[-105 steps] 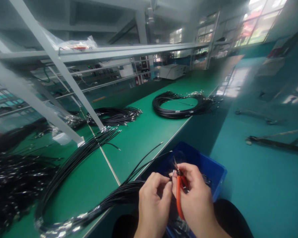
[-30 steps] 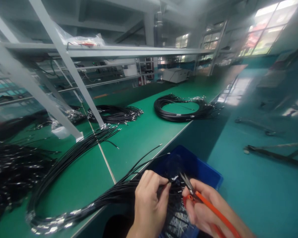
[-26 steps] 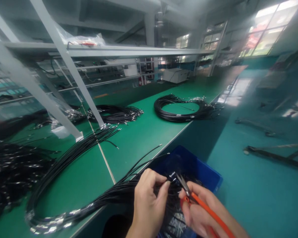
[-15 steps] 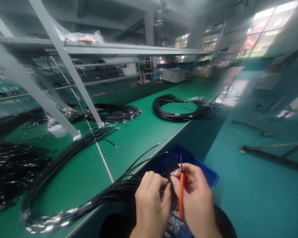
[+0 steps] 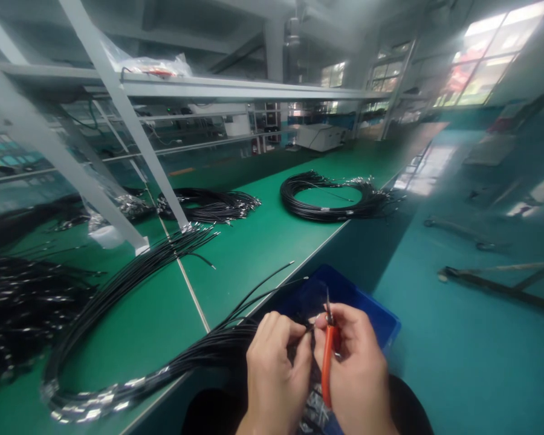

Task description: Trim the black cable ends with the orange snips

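My left hand (image 5: pixel 277 365) is closed in a pinch on the end of a black cable (image 5: pixel 310 328), close to the edge of the bench. My right hand (image 5: pixel 361 368) holds a pair of orange-handled pliers (image 5: pixel 327 368) with the narrow metal jaws pointing up and away from me. The thumb and forefinger of that hand meet at the cable's tip, touching or nearly touching it. A thick bundle of black cables (image 5: pixel 199 357) curves across the bench and runs under my left hand. Below both hands stands a blue bin (image 5: pixel 387 329), partly hidden, with small clear and shiny pieces in it.
The green bench (image 5: pixel 249 266) carries a coil of black cables (image 5: pixel 308 211) at the far right, another coil (image 5: pixel 217 205) behind the bundle, and a dark heap of cables (image 5: pixel 27 320) at left. White shelf posts (image 5: pixel 127 115) rise from it. Metal stand legs (image 5: pixel 494 284) rest on the floor.
The pliers have tilted slightly and shifted a little left and down in my right hand. Its fingertips have drawn in at the cable tip. My left hand stays nearly still.
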`<state>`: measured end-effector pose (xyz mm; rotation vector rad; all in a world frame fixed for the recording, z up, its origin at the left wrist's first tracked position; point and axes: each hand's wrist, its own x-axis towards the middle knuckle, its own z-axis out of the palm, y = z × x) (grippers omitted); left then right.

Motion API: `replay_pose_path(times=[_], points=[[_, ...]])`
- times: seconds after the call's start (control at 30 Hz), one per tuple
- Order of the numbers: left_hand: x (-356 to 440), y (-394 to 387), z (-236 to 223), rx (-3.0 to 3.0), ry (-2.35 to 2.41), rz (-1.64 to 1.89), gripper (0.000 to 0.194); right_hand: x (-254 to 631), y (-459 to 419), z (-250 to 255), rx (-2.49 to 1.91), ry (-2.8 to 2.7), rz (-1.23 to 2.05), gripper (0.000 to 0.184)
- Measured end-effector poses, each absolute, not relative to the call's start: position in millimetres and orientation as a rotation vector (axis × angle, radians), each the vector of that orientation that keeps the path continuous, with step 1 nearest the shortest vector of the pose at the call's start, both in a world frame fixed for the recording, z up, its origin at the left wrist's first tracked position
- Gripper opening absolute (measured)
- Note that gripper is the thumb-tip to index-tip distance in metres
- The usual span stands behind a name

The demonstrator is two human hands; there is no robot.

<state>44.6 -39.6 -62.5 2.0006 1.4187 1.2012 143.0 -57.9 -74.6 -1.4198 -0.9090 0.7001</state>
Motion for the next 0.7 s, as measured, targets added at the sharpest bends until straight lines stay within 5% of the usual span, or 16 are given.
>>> replay_pose_path(times=[0.13, 0.37, 0.7], points=[[33, -32, -57, 1.721, 1.304, 1.183, 0.011, 154, -64, -75, -1.337, -1.021, 0.844, 0.027], [16, -20, -49, 1.438, 1.116, 1.158, 0.013, 189, -60, -71, -0.893, -1.018, 1.825, 0.040], [13, -21, -49, 1.305, 0.976, 1.129, 0.013, 187, -52, -70, -0.758, -1.014, 1.997, 0.036]])
